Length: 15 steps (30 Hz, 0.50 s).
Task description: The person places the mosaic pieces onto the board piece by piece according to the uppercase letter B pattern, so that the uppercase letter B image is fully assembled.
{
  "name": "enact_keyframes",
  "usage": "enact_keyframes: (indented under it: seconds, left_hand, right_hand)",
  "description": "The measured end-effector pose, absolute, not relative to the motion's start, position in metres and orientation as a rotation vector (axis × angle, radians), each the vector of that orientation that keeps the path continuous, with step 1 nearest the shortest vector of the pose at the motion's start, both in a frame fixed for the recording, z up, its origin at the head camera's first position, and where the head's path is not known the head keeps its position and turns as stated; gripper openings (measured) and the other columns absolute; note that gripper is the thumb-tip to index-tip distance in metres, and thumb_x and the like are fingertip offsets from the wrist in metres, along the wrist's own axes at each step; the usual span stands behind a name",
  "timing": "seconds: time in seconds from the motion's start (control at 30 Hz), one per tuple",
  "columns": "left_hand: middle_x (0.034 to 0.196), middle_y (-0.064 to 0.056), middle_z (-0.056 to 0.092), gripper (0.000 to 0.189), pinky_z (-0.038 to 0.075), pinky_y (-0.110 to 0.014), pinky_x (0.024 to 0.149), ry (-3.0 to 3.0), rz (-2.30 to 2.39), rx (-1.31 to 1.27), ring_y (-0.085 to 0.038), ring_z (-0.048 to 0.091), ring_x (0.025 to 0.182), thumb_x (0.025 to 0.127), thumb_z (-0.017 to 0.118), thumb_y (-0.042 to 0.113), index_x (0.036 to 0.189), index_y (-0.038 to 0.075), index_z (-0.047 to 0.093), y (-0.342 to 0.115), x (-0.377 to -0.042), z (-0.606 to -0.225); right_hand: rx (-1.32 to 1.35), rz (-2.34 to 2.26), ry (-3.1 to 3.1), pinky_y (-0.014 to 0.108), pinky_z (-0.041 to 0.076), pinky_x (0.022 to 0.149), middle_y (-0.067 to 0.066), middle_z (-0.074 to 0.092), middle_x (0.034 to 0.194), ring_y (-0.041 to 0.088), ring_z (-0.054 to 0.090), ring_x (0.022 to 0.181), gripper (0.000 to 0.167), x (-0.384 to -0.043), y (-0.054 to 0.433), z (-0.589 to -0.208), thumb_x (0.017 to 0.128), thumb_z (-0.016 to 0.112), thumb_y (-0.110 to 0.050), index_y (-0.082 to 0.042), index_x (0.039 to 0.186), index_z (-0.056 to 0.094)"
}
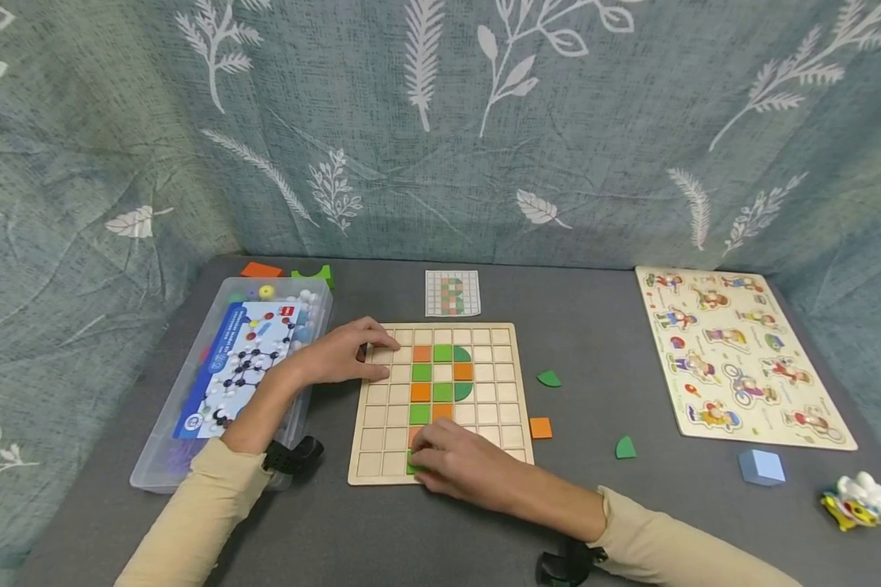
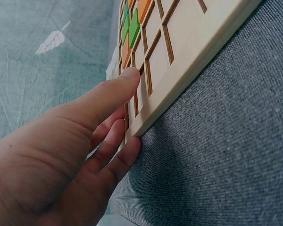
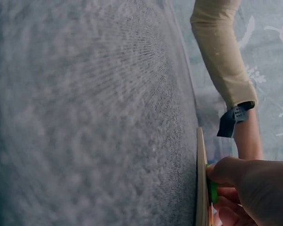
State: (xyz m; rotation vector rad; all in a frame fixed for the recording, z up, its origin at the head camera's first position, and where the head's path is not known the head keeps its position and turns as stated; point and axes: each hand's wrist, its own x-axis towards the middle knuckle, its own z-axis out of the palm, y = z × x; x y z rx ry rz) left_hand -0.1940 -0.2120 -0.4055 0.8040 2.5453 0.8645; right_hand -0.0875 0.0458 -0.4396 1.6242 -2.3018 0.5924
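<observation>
A wooden grid board (image 1: pixel 377 440) lies on the table, with orange, green and dark green tiles in its middle columns. My left hand (image 1: pixel 341 352) rests on its upper left edge. The left wrist view shows that thumb (image 2: pixel 115 89) laid over the frame and the other fingers beside the edge. At the board's near side my right hand (image 1: pixel 470 465) pinches a green tile (image 3: pixel 212 186) between thumb and fingers, low over the bottom cell of the tile column. Much of that tile is hidden by the fingers.
Beyond the board lies a printed pattern card (image 1: pixel 452 293). An orange square (image 1: pixel 541 428) and two green quarter-round tiles (image 1: pixel 549 378) lie to its right. A plastic case (image 1: pixel 223 391) stands left; a picture puzzle (image 1: pixel 741 359), a blue block (image 1: pixel 762 467) and a toy figure (image 1: pixel 862 499) are at right.
</observation>
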Motion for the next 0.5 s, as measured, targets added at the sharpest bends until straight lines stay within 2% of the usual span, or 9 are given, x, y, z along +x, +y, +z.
enact_keyframes:
  seconds: [0.23, 0.5]
  left_hand:
    - [0.122, -0.013, 0.053, 0.04, 0.043, -0.032, 0.077, 2.539, 0.86, 0.803, -0.018, 0.049, 0.086, 0.091, 0.07, 0.022, 0.127, 0.007, 0.063, -0.213, -0.195, -0.408]
    - [0.122, -0.013, 0.053, 0.041, 0.043, -0.032, 0.077, 2.544, 0.851, 0.804, -0.018, 0.049, 0.086, 0.09, 0.07, 0.022, 0.127, 0.007, 0.063, -0.213, -0.196, -0.408]
  right_hand:
    - [1.587, 0.476, -2.328, 0.018, 0.047, 0.082, -0.006, 0.062, 0.103, 0.009, 0.055, 0.094, 0.011, -0.085, 0.052, -0.439, 0.089, 0.071, -0.024, -0.018, 0.098, 0.074]
    - [1.466, 0.619, -2.159, 0.021, 0.05, 0.081, -0.004, 0.066, 0.099, 0.01, 0.059, 0.091, 0.017, -0.1, 0.106, -0.437, 0.086, 0.073, -0.016, -0.011, 0.102, 0.073]
